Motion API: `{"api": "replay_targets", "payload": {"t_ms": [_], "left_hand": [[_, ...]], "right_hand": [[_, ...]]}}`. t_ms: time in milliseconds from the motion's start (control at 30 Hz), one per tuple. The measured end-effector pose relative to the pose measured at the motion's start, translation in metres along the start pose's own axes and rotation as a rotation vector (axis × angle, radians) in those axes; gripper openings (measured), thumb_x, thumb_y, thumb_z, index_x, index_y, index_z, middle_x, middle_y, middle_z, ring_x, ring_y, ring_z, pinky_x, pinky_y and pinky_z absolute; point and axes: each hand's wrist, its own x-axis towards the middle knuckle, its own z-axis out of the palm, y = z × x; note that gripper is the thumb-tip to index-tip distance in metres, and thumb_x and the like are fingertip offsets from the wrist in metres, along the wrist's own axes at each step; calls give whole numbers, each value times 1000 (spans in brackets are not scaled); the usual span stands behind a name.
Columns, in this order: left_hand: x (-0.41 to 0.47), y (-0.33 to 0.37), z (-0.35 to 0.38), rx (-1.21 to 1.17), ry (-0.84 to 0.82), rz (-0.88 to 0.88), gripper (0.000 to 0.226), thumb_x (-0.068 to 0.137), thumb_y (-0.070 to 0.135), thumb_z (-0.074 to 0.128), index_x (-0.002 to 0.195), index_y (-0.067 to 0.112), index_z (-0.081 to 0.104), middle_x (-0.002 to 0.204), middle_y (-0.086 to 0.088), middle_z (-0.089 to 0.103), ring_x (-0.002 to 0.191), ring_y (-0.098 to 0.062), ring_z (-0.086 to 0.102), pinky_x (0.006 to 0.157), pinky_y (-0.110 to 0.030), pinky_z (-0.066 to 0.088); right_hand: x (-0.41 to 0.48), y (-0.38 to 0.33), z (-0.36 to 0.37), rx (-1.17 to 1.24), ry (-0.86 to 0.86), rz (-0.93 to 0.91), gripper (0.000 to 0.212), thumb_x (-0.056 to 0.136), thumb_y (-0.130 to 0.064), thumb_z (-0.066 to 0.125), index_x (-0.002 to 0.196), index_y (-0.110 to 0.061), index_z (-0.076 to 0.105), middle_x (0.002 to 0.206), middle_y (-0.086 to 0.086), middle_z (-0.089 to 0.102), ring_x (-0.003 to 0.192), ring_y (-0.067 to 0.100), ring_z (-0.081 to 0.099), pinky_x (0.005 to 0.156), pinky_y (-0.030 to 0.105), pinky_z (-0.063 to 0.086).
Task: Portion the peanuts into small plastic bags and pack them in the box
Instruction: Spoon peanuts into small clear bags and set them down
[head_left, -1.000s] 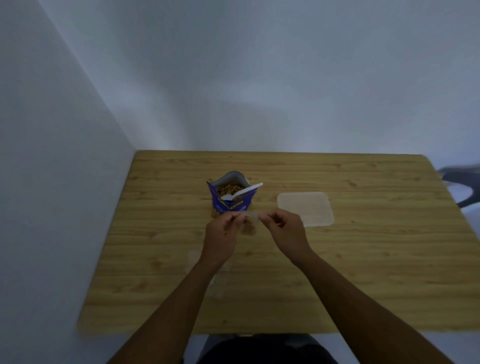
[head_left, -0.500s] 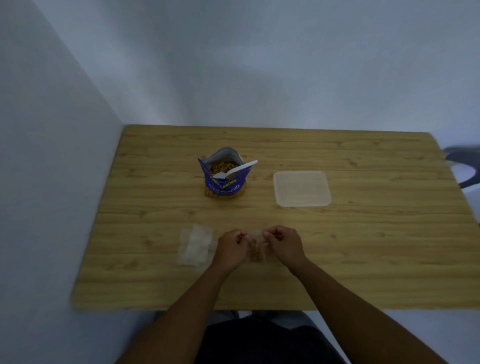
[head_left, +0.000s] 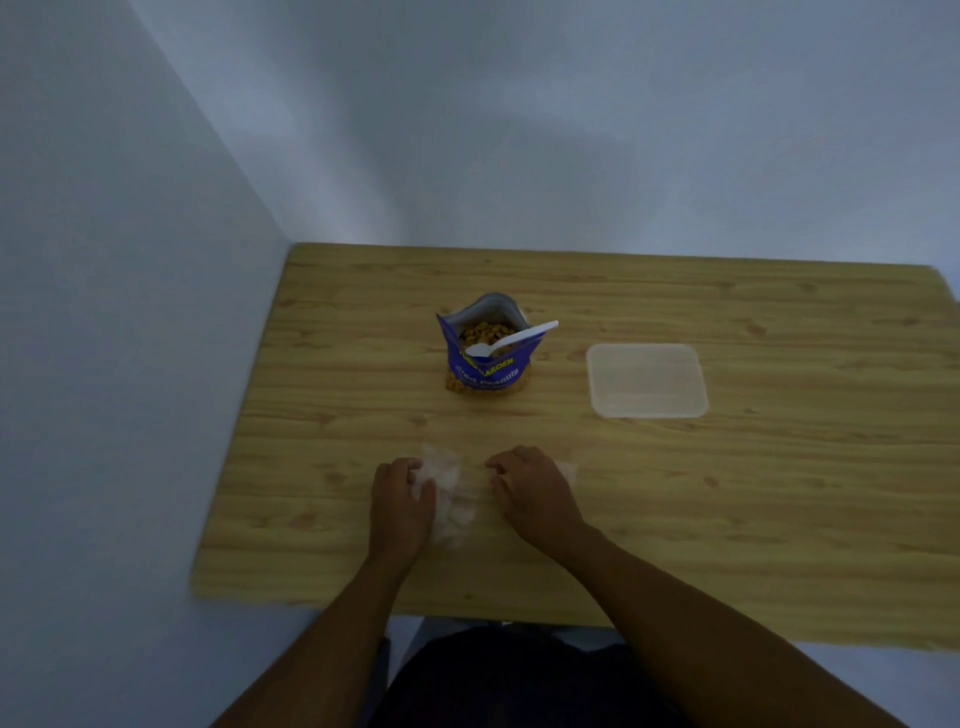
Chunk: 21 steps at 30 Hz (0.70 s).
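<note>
**Bags gripped at near edge**

Crinkled clear plastic bags (head_left: 451, 493) are gripped by the left hand (head_left: 402, 501) on the wood-grain table (head_left: 779, 519). The right hand's (head_left: 537, 493) hold cannot be told. Farther off, a blue peanut pouch (head_left: 488, 364) is stood, with a translucent square box (head_left: 647, 379) to its right.

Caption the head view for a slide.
Left hand and right hand handle plastic bags near the open peanut bag and box.

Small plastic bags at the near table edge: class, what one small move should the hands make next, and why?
Probably pull one bag free and open its mouth. The left hand and right hand both hold the blurred small plastic bags, while the spoon stands in the open peanut pouch and the box lies apart to the right.
</note>
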Motion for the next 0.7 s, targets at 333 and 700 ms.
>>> {"api": "replay_targets", "payload": {"t_ms": [333,700], "left_hand": [[5,-26,-1,-28,-106,77,34,88,13,66,120,11,57,114,-5,53,100,-20,56,80,-30,46],[11,-33,-1,-27,-143,122,33,85,6,64,117,11,56,112,-7,53,97,-24,56,77,-38,52]], "right_hand": [[47,-35,40,-95,-139,1,43,83,-38,50,113,-14,69,107,12,62,101,36,57,85,44,48],[48,-40,49,-58,23,-30,22,83,-25,62,99,-22,77,88,3,69,87,30,59,76,38,47]]}}
